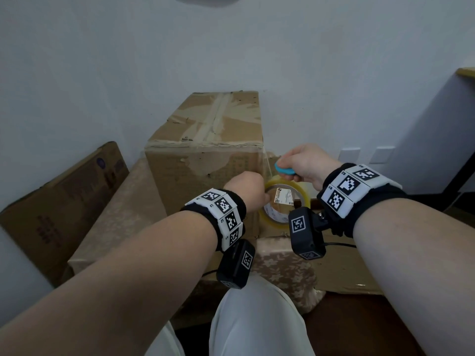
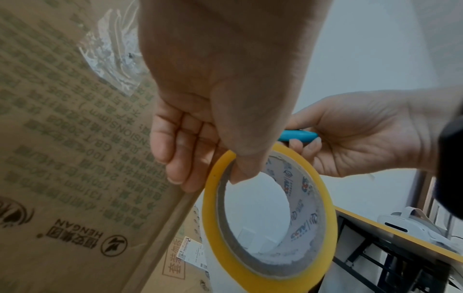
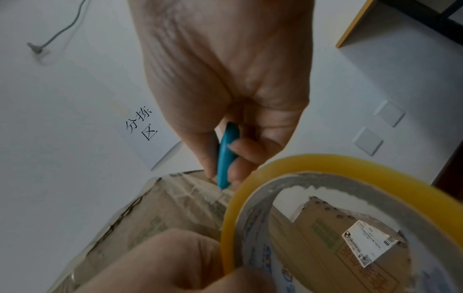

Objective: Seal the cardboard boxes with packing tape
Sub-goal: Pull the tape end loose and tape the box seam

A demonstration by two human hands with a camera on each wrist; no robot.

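A worn cardboard box (image 1: 205, 140) stands upright against the wall, old tape along its top seam. My left hand (image 1: 246, 188) grips a yellowish roll of clear packing tape (image 1: 285, 204) at the box's near right corner, thumb inside the core (image 2: 250, 164). A clear strip of tape (image 1: 267, 163) runs from the roll up to the box's top right edge. My right hand (image 1: 305, 163) pinches a small blue cutter (image 1: 284, 169) just above the roll; its tip (image 3: 223, 186) touches the strip near the box edge.
The box rests on a larger patterned carton (image 1: 120, 217) in front of my knees. A flat cardboard carton (image 1: 59, 201) leans against the wall on the left. A yellow-edged desk (image 1: 465, 73) stands at the right. Another labelled carton (image 3: 355, 236) lies behind the roll.
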